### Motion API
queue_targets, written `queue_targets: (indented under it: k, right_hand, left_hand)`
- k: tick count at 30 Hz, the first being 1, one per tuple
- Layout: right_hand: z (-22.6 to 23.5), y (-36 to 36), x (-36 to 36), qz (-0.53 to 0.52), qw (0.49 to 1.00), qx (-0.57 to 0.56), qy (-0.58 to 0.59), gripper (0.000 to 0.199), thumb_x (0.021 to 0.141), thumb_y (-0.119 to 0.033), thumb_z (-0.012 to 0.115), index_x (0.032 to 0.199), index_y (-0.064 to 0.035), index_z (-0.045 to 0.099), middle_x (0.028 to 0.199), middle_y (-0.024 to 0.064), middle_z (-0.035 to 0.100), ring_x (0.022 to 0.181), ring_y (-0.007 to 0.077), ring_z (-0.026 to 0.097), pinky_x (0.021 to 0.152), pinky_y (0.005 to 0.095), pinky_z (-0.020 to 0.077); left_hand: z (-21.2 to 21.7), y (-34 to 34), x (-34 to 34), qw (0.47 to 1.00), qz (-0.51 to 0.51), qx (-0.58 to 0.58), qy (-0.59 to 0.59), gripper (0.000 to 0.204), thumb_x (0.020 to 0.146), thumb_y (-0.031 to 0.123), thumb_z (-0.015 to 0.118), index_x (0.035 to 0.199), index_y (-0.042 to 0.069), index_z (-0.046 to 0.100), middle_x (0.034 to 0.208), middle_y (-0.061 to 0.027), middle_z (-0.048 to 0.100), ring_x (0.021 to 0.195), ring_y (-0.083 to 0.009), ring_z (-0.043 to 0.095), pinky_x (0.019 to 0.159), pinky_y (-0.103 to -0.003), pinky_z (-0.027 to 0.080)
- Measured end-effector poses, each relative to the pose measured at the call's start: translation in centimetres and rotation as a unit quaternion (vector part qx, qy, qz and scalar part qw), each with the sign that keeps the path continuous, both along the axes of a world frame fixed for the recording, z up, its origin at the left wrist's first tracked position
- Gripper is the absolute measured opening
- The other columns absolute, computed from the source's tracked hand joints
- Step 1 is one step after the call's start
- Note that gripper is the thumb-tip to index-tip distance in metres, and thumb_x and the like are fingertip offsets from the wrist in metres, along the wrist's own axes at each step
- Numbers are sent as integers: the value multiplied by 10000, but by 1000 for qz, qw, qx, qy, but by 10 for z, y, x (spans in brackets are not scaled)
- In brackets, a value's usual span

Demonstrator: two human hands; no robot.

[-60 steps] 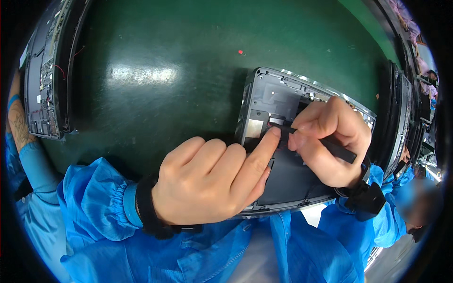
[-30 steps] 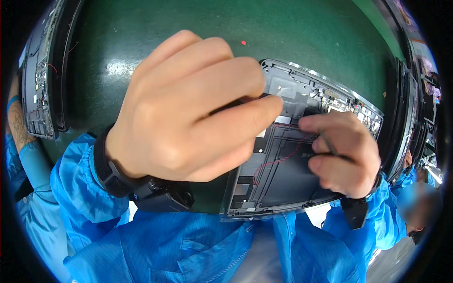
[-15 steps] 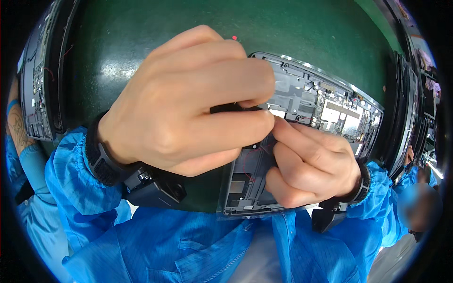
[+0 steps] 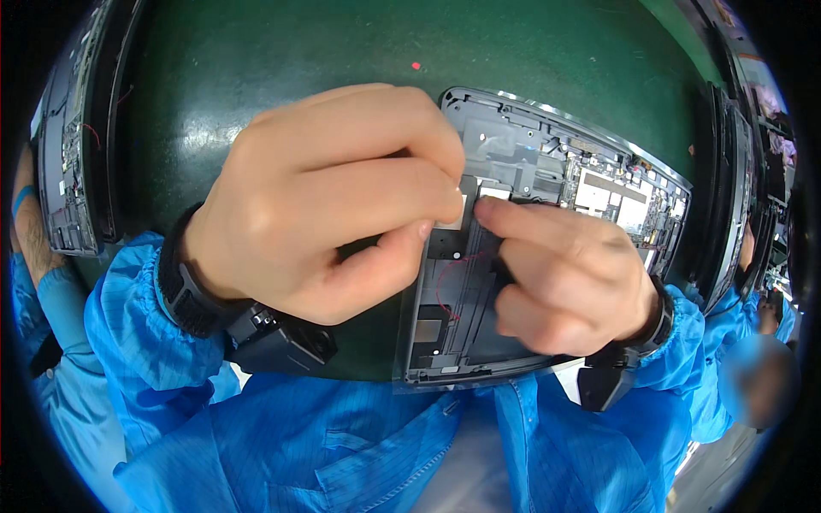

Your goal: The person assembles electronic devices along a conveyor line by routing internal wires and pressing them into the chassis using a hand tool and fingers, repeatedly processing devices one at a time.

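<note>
The opened device chassis (image 4: 547,248), a dark grey shell with its inner parts bared, lies on the green work surface (image 4: 282,77) at the person's near edge, partly over the blue smock. The left hand (image 4: 325,205) is raised above the chassis's left half with its fingers curled and pressed together, the thumb and forefinger pinching a small pale square piece (image 4: 453,212); whether it is a pad, a label or a bit of film cannot be told. The right hand (image 4: 569,274) rests on the chassis's lower right, its forefinger stretched out so the tip meets the same piece, the other fingers folded in. A thin red wire (image 4: 453,278) loops over the black panel just below the fingertips. The likely risks, as a judgement: the small piece could slip or go down crooked, since the left hand hides most of the spot, and a finger dragging downward could snag the red wire or press on the exposed circuit boards (image 4: 611,192) near the top right. No package or sign shows; two pale rectangular patches sit on the boards, and a small red dot (image 4: 416,65) marks the green surface beyond the hands. More dark chassis stand on edge at far left (image 4: 73,162) and far right (image 4: 735,188).
</note>
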State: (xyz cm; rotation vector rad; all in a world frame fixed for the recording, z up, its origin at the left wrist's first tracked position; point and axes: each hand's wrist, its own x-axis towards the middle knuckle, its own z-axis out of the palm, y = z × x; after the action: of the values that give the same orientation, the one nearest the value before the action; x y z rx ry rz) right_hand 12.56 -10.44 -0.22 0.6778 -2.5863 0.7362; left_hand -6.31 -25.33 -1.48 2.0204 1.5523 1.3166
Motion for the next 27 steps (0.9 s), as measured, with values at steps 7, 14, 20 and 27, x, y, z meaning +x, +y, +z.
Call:
queue_targets:
  k: [7,14,20,27]
  right_hand:
    - [5,17,6,6,990,-42,-138,130,861,-142,620,854,-68,514,944,164,590,974,334,655,718,362,583]
    - [2,11,0,-19,981,-151,-124,111,924,-137,564,882,-45,520,949,200,582,904,384,655,670,406,568]
    - [6,8,-10,10,999,42,-7,178,682,-148,634,834,-77,572,895,72,580,958,271,647,783,328,574]
    - [8,-7,0,-60,994,93,7,194,658,-182,592,835,-106,572,903,44,585,1007,230,633,838,285,551]
  left_hand:
    - [0,-2,0,1000,13,-6,9,184,631,-36,620,792,26,685,866,-112,645,725,-246,628,620,-319,503]
    - [-3,-2,-3,1000,3,7,4,172,632,-33,620,783,28,677,864,-113,645,724,-250,628,610,-320,504]
    - [-3,-1,-4,1000,-2,12,5,154,647,-22,624,788,21,671,865,-118,642,727,-256,627,607,-329,504]
    - [5,4,7,997,43,-23,-53,117,760,-21,616,861,6,668,899,-124,624,802,-240,628,690,-293,493]
